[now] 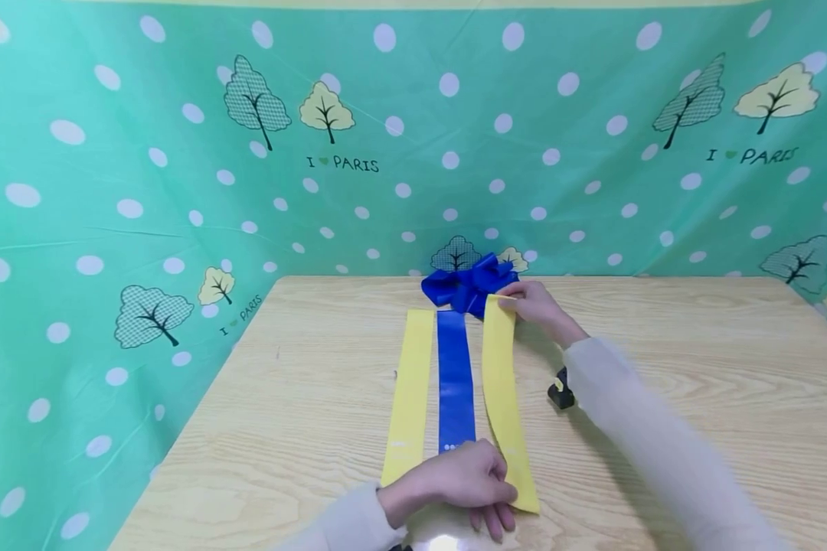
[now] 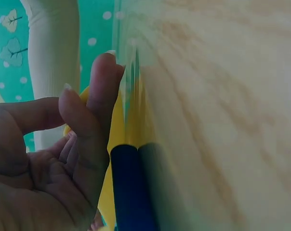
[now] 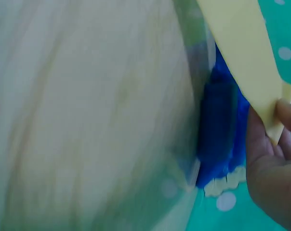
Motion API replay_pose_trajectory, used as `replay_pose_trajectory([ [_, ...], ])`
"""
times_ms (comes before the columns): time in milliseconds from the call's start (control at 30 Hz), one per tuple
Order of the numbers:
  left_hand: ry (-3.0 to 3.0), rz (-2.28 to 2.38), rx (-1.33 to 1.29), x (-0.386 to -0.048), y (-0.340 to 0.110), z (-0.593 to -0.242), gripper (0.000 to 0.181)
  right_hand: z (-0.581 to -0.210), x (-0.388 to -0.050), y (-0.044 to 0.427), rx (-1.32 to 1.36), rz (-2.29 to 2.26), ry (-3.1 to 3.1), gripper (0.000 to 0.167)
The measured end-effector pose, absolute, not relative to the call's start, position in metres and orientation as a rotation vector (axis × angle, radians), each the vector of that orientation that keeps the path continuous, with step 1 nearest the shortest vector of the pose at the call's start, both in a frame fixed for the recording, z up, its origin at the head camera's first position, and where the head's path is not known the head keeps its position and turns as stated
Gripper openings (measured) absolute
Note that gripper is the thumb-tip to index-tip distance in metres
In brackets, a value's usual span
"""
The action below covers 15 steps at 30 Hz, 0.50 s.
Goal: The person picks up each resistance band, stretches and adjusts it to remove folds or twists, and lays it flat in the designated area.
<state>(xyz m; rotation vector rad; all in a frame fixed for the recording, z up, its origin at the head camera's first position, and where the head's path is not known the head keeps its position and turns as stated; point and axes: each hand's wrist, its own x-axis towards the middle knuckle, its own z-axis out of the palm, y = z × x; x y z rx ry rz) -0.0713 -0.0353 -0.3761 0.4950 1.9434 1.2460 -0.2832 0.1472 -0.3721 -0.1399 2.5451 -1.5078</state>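
Note:
Three ribbon strips extend toward me from a blue bow (image 1: pixel 472 285) at the table's far edge. On the right is a yellow ribbon strip (image 1: pixel 501 375), bowed along its length. My right hand (image 1: pixel 534 302) pinches its far end between thumb and fingers, in front of the bow; the right wrist view shows this yellow end (image 3: pixel 249 62) folded over at the grip. Near the other end, my left hand (image 1: pixel 465 474) holds the same strip's left edge. A blue strip (image 1: pixel 456 375) lies in the middle, partly under the left hand, beside another yellow strip (image 1: pixel 411 383).
The strips lie on a light wood table (image 1: pixel 303 398). A green dotted cloth with tree prints (image 1: pixel 413 138) hangs behind it and along the left. A small black device (image 1: pixel 561 392) shows by the right cuff.

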Motion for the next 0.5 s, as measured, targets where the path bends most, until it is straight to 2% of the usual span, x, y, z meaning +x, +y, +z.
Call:
replay_pose_trajectory([
  [300, 1.923, 1.210, 0.477, -0.070, -0.035, -0.378, 0.031, -0.382, -0.275, 0.105, -0.330, -1.333, 2.538, 0.024],
  [500, 1.898, 1.216, 0.467, -0.070, -0.034, -0.379, 0.032, -0.384, -0.279, 0.108, -0.264, -1.221, 2.660, 0.024],
])
